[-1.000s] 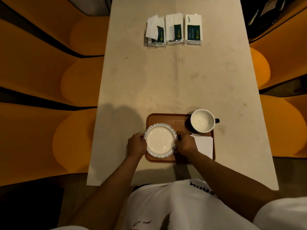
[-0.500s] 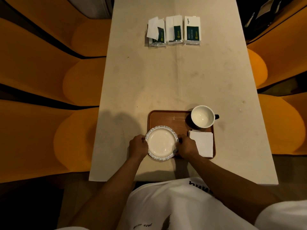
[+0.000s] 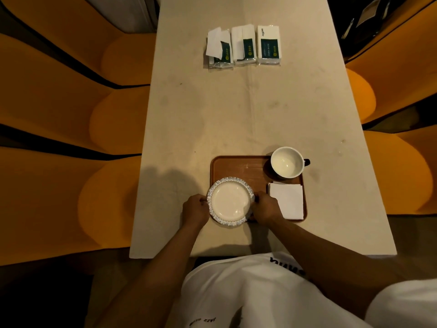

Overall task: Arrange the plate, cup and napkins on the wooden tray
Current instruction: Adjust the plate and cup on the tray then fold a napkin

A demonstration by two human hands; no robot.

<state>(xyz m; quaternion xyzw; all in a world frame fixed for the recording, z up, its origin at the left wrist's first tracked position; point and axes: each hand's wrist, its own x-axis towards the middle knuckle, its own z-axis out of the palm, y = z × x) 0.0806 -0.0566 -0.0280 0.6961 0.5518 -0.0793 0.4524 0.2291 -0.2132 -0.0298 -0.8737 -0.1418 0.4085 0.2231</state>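
A white plate point(image 3: 230, 201) with a patterned rim sits over the near-left corner of the wooden tray point(image 3: 241, 168) and overhangs its near edge. My left hand point(image 3: 195, 210) grips the plate's left rim and my right hand point(image 3: 264, 207) grips its right rim. A white cup point(image 3: 287, 162) with a dark handle stands upright at the tray's far-right corner. A folded white napkin point(image 3: 287, 201) lies flat on the tray's near-right part, just right of my right hand.
Three napkin packs point(image 3: 244, 46) lie in a row at the far end of the long pale table point(image 3: 236, 110). Orange padded seats point(image 3: 71, 138) flank the table on both sides. The near table edge is close to my body.
The plate with both hands on it has shifted slightly toward me and now overhangs the tray's near edge. The cup and napkin have stayed where they were.
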